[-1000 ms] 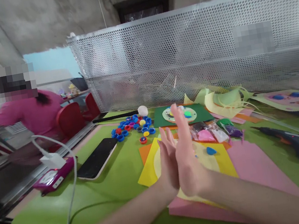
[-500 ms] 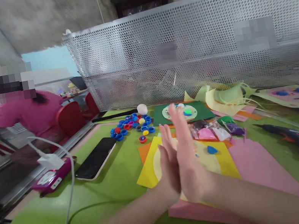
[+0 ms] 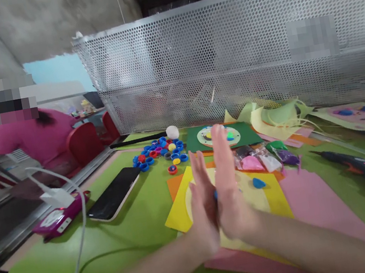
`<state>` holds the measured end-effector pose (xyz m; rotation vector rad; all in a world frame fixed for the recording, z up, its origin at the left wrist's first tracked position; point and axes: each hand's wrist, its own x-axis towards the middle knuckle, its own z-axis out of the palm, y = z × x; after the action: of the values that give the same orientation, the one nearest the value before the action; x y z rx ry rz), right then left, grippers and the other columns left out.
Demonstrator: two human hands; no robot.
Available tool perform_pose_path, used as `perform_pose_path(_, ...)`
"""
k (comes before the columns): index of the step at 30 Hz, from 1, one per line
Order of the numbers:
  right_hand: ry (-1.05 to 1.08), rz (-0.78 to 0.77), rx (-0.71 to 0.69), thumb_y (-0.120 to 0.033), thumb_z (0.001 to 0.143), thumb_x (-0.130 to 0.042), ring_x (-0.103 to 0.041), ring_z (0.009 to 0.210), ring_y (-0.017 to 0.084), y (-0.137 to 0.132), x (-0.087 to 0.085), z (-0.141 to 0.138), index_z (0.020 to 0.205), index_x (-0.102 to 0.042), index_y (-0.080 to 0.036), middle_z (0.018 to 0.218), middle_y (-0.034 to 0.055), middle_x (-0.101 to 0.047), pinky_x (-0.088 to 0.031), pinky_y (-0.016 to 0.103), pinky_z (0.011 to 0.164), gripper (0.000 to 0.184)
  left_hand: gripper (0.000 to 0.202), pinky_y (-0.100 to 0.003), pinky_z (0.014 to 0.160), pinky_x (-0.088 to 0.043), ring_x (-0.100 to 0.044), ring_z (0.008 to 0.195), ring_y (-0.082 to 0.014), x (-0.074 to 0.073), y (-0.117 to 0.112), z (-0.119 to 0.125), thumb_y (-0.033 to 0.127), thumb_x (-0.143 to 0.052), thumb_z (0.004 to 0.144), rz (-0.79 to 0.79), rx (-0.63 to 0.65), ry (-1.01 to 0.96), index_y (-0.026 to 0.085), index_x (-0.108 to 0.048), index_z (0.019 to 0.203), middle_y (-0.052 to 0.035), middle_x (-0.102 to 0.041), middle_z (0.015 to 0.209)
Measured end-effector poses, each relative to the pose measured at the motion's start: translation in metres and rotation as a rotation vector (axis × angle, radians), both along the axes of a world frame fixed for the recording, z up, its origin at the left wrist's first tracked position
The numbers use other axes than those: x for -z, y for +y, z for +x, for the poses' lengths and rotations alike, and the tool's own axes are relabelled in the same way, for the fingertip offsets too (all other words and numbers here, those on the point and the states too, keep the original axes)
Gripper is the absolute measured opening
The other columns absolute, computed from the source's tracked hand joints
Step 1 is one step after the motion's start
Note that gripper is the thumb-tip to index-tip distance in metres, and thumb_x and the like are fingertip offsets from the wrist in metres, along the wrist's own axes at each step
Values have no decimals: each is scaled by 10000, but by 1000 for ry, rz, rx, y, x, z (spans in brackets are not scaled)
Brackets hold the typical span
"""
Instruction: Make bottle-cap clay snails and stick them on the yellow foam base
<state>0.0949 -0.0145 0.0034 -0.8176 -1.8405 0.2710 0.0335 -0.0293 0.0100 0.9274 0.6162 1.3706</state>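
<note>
My left hand [image 3: 205, 208] and my right hand [image 3: 229, 189] are raised palm to palm, fingers stretched out and pointing up. Between the palms a small bit of blue clay [image 3: 215, 194] shows; most of it is hidden. Below the hands lies yellow paper [image 3: 178, 215] with a pale cream circle [image 3: 255, 199] on it. A blue clay drop [image 3: 258, 183] sits on that circle, right of my right hand. Behind the hands, a dark green sheet [image 3: 195, 141] carries a white disc [image 3: 206, 138] with coloured clay pieces.
Left are a black phone [image 3: 115, 193], a purple power strip [image 3: 60, 217] with white cable, and bottle caps [image 3: 160, 152]. Right are clay bags [image 3: 254, 161], pink paper [image 3: 316, 202] and a glue gun [image 3: 360, 166]. A perforated metal screen [image 3: 171, 72] stands behind; a person in pink [image 3: 27, 135] sits left.
The palms have shifted slightly against each other and parted a little, so a bit of blue clay now shows between them. The view has moved slightly.
</note>
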Motion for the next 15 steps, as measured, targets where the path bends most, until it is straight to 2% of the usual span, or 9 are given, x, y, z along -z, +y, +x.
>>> perform_pose_path(2,194,-38,9,-604,843,101,98,1345,223,5,-2,2,1393,189,-270,1480,-26,-11,-94,506,1091,650,972,-320,1119,-134,3,1380,-234,1,-6,2,771,-469,623,22,25,-25,343,-102,1415,89,-49,1508)
perform_pose_path(3,232,-61,-37,-616,848,71,79,1348,221,4,0,1,1401,162,-279,1480,-36,-16,-106,496,1095,654,959,-327,1122,-125,-8,1380,-235,-1,-6,0,756,-481,634,30,19,-46,338,-113,1415,81,-57,1509)
perform_pose_path(5,191,-90,-136,-648,842,25,3,1353,234,-7,9,-3,1419,97,-266,1481,-34,-43,-170,471,1095,696,877,-319,1127,-89,-21,1382,-207,-7,2,-7,722,-412,715,31,-43,-85,313,-93,1421,71,-72,1509)
perform_pose_path(7,50,-123,-287,-636,852,12,-9,1351,248,-21,18,-8,1415,141,-242,1485,-22,-24,-159,475,1100,700,738,-288,1126,-28,24,1380,-153,-13,11,-13,678,-261,806,37,-123,-109,321,-69,1422,100,-79,1505)
perform_pose_path(9,16,-145,-311,-600,879,-17,-7,1351,237,-28,19,-10,1396,202,-258,1485,-28,-36,-159,480,1100,658,673,-291,1126,-36,45,1378,-144,-13,14,-15,650,-214,830,89,-230,-135,335,-112,1416,108,-114,1500)
perform_pose_path(11,126,-128,-249,-576,891,-3,-7,1353,217,-22,13,-8,1402,171,-288,1484,-53,-26,-168,466,1101,612,696,-312,1129,-77,46,1379,-178,-7,9,-10,688,-301,788,166,-159,-87,386,-157,1398,139,-100,1496)
perform_pose_path(13,282,-97,-168,-566,898,0,10,1353,192,-10,6,-3,1406,117,-327,1480,-99,20,-161,435,1106,573,735,-333,1128,-99,30,1379,-218,2,-1,-3,721,-371,737,261,-57,-40,398,-222,1381,133,-126,1494)
perform_pose_path(15,321,-92,-112,-599,889,-22,45,1352,194,-3,3,1,1397,123,-358,1475,-120,37,-151,447,1102,581,715,-353,1122,-134,12,1379,-226,7,-6,1,728,-341,746,224,70,-35,403,-238,1374,127,-129,1495)
